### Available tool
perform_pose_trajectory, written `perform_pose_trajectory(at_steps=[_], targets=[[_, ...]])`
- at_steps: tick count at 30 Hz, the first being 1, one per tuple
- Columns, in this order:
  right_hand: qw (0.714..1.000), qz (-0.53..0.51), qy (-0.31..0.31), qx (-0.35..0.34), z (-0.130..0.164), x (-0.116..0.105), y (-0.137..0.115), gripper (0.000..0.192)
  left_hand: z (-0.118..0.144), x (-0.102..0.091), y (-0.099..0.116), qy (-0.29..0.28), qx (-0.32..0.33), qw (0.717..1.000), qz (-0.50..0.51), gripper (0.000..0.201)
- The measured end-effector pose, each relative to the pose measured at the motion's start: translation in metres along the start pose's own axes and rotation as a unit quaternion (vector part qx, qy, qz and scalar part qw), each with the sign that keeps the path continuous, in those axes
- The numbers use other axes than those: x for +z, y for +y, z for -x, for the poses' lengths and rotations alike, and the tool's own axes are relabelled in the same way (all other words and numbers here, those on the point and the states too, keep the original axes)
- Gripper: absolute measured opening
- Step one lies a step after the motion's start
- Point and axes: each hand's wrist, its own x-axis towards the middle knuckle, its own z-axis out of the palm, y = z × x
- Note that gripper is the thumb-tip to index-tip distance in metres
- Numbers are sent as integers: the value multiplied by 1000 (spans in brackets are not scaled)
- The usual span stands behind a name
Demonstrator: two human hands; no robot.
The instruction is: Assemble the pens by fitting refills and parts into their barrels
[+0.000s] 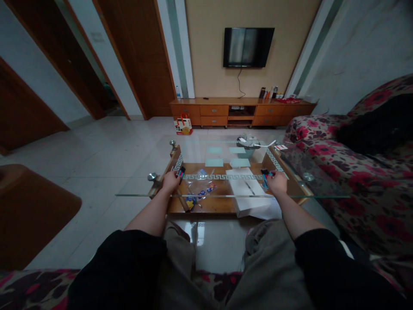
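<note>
My left hand [171, 181] is closed around a small bunch of coloured pens [181, 172], whose dark ends point away from me. It rests over the left part of the glass tabletop [222, 189]. On the right side of the glass, my right hand [278, 182] grips another bunch of pens [265, 174] showing black, blue and red. How many pens each hand has is too small to tell. Between the hands, below the glass, a white box [247, 185] with a pen-like thing on it lies beside a clear plastic bag [200, 187].
A wooden shelf [219, 207] sits under the glass. Behind the table stands a wastebasket [248, 150] with a liner. Farther back are a paper bag [183, 125], a low TV cabinet [213, 110] and a wall-mounted television [248, 47]. A flowered sofa [325, 157] flanks the right side.
</note>
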Motion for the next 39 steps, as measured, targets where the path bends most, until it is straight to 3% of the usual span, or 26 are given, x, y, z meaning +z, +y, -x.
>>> perform_pose_trajectory(at_steps=[8,14,23,39], targets=[[999,-16,8,-43,1,3,-6,34,1,-4,1,-18,-65,996,66,24],[998,-34,1,-55,-1,4,-8,33,-3,-7,6,-20,-103,992,63,28],[992,-71,-3,-105,-6,9,-10,33,-2,-2,13,-64,-91,991,70,20],[974,-131,-35,-182,3,9,-59,30,-2,1,18,-24,-62,997,49,18]])
